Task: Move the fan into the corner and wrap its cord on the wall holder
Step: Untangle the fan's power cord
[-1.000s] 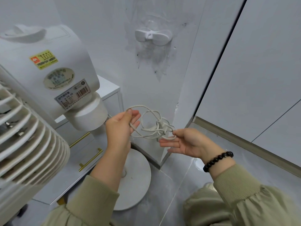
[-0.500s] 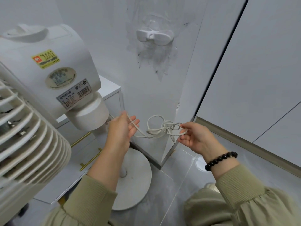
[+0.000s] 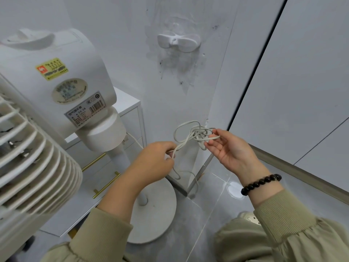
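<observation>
Left hand (image 3: 153,161), right hand (image 3: 232,154) on cord (image 3: 190,134)

A single wide-angle camera rides on the person's head and faces forward and down into a room corner; straight edges bow toward the frame's rim. It sits close. The fan (image 3: 56,95) head looms from 8 to 10 o'clock, cut off by the left edge. The wall holder (image 3: 178,41) lies farther off at 12 o'clock. The left hand (image 3: 154,161) and right hand (image 3: 232,150) sit near centre, within arm's reach, with sleeves (image 3: 283,224) entering from 7 and 5 o'clock. The floor (image 3: 217,195) at 6 o'clock is seen from steeply above.
</observation>
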Motion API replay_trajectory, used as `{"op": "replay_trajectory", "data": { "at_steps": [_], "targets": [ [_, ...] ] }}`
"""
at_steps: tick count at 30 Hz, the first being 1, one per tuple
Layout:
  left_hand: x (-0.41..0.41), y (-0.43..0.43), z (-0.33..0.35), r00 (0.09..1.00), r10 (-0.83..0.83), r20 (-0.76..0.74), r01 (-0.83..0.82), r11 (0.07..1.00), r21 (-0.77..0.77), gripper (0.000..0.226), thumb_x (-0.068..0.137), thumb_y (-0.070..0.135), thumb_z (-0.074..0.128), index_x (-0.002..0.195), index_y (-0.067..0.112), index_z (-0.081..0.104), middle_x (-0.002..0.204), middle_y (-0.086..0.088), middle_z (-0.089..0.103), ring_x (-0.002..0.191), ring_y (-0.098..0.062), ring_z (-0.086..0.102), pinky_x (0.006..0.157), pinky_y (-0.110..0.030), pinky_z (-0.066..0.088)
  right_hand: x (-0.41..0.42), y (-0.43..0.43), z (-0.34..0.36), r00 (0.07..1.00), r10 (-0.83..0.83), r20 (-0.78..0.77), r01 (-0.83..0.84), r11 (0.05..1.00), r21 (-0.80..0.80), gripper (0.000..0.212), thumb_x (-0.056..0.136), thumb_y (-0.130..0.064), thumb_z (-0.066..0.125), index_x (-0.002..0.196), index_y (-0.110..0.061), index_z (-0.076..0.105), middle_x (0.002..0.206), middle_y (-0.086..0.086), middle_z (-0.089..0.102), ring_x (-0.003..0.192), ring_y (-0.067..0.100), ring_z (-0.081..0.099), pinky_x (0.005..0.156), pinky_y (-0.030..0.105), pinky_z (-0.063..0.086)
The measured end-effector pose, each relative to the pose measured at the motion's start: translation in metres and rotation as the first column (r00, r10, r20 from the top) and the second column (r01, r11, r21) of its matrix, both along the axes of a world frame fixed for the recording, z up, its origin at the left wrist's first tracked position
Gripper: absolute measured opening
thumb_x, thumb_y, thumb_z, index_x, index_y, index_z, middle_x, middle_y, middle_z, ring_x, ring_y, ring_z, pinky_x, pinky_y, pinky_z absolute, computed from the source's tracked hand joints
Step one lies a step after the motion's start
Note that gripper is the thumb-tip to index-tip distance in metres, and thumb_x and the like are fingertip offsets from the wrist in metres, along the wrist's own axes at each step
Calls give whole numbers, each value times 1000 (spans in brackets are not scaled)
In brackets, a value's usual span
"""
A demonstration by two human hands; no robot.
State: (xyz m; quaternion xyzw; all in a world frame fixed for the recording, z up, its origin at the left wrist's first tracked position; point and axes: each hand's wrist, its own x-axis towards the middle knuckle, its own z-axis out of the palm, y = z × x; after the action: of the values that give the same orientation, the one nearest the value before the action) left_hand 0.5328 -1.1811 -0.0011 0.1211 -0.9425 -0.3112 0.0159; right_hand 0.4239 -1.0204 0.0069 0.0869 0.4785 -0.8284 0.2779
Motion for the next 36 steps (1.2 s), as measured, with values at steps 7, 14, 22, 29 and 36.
{"op": "replay_trajectory", "data": {
  "at_steps": [7,14,22,29,36],
  "targets": [
    [-1,7,2,979,144,-143,-111,971,212,13,85,30,64,83,19,72,67,1,63,58,-8,50,62,-25,44,0,0,0,987,35,-159,-12,989,144,11,94,-2,47,91,-2,58,53,3,63,41,13,59,57,25,59],
    [-6,2,-1,946,271,-178,-209,929,304,25,87,22,63,68,9,72,65,-16,64,55,-19,50,60,-35,49,1,1,-4,906,150,-395,108,822,559,20,95,-2,41,106,-9,57,94,10,62,66,14,65,66,26,56],
    [-8,3,-5,951,252,-181,-200,944,261,23,86,22,63,67,11,71,48,5,51,41,-6,39,52,-25,38,18,0,10,602,605,-521,-45,677,735,17,88,-23,61,85,-10,71,67,-7,61,57,-4,49,58,7,39],
    [-7,3,-8,949,192,-249,-148,971,187,9,79,24,72,88,23,74,60,2,62,58,-17,56,64,-34,52,13,-2,4,848,372,-377,-176,869,463,24,95,-11,49,76,-5,63,67,4,72,67,12,69,75,26,56],
    [-8,8,-11,968,99,-232,-82,993,81,13,88,24,60,81,22,71,70,4,69,70,-16,65,71,-41,54,13,-10,5,977,155,-147,-139,984,113,24,99,-17,42,82,-4,54,35,-3,32,33,9,39,57,28,58]
  ]
}}
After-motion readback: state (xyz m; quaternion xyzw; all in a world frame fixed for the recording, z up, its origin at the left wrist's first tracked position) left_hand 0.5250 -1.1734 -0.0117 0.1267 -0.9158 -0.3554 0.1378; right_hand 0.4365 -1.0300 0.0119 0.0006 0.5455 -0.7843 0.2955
